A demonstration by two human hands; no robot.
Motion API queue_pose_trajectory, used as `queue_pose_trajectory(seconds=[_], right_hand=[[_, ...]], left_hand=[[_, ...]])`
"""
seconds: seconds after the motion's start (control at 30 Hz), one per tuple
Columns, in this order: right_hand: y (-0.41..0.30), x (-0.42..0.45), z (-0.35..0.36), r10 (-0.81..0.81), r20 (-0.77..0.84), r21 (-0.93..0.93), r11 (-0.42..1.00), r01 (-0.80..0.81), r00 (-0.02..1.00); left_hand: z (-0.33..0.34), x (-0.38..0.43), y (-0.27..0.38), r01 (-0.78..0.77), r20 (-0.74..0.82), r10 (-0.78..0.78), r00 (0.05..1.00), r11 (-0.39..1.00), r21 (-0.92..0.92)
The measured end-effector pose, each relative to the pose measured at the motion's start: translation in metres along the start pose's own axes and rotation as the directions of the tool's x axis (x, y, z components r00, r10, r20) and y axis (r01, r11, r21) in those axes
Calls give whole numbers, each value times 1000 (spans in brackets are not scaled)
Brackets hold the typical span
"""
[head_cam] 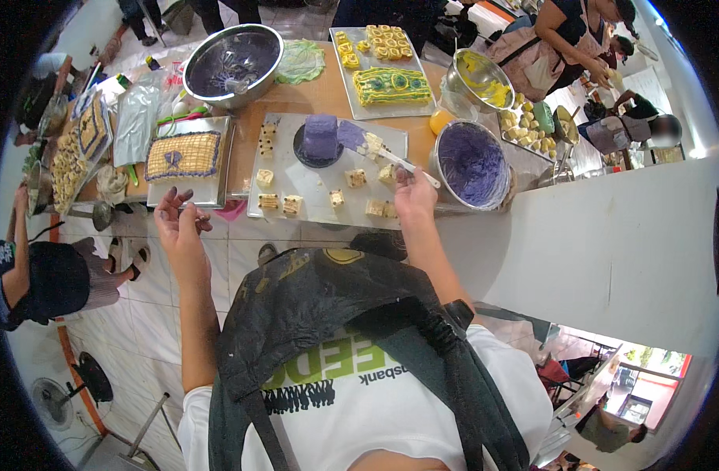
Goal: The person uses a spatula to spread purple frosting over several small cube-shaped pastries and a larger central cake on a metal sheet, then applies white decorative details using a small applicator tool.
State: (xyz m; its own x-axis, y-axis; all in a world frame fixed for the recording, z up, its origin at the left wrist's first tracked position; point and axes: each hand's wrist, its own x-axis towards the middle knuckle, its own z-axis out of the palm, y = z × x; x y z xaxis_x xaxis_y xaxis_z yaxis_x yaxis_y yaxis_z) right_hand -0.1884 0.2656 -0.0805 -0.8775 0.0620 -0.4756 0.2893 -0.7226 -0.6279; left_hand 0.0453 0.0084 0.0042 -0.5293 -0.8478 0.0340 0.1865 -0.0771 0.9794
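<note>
My right hand [415, 191] grips the white handle of a spatula [403, 163], whose far end bears purple and cream icing. Left of the spatula's tip, a small purple-iced cake [321, 136] sits on a dark round base [308, 159]. Around it on the metal tray [315, 209] stand several small cream-coloured cake pieces [356, 178]. A steel bowl of purple icing [472, 165] is just right of my right hand. My left hand [183, 221], smudged with icing, is raised with fingers apart, holding nothing, near the front edge of a decorated rectangular cake [183, 158].
A large bowl with dark purple contents and a whisk [233, 65] stands at the back left. A tray with a yellow-green cake [390, 87] and a bowl of yellow icing [480, 79] are farther back. Other people work at both sides. A white partition [600, 253] is at the right.
</note>
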Motion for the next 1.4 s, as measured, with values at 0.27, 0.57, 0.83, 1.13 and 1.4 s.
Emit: queue_pose_trajectory(seconds=[0.27,0.57,0.83,1.13,1.4], right_hand=[[-28,-58,43,-387,383,-133,875,465,839],[0,-15,23,-192,346,-66,972,228,918],[17,-1,16,-148,277,-68,982,174,949],[17,17,3,-127,214,-69,987,145,969],[8,11,2,-142,174,-52,987,153,974]], left_hand=[[-3,-1,3,1,-8,-1,1000,1000,-12],[1,-1,5,-8,13,9,1000,1000,-13],[-2,-4,6,-1,-27,1,1000,1000,6],[0,-5,8,-4,-21,4,1000,1000,-2],[2,-5,5,-11,-6,11,1000,1000,-3]])
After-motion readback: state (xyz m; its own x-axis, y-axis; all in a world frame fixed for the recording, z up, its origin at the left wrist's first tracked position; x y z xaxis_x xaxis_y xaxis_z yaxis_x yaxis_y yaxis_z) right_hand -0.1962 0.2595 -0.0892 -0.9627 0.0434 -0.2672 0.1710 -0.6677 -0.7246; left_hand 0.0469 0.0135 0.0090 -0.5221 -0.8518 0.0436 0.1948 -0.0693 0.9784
